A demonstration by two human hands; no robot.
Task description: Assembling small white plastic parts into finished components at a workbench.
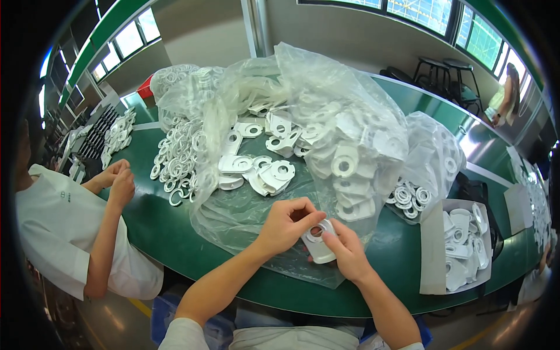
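Observation:
My left hand (287, 223) and my right hand (348, 252) meet over the near edge of a clear plastic bag (303, 116). Between them I hold a flat white plastic plate with a round hole (318, 242). My left fingers pinch at the hole, where a white ring sits; my right hand grips the plate from the right and below. Several more white plates (262, 169) lie on and inside the bag just beyond my hands.
The green table (169, 233) carries loose white rings (175, 163) at the left and bagged rings (408, 198) at the right. A grey box of finished plates (461, 245) stands at my right. A person in white (64, 221) sits at the left, hands together.

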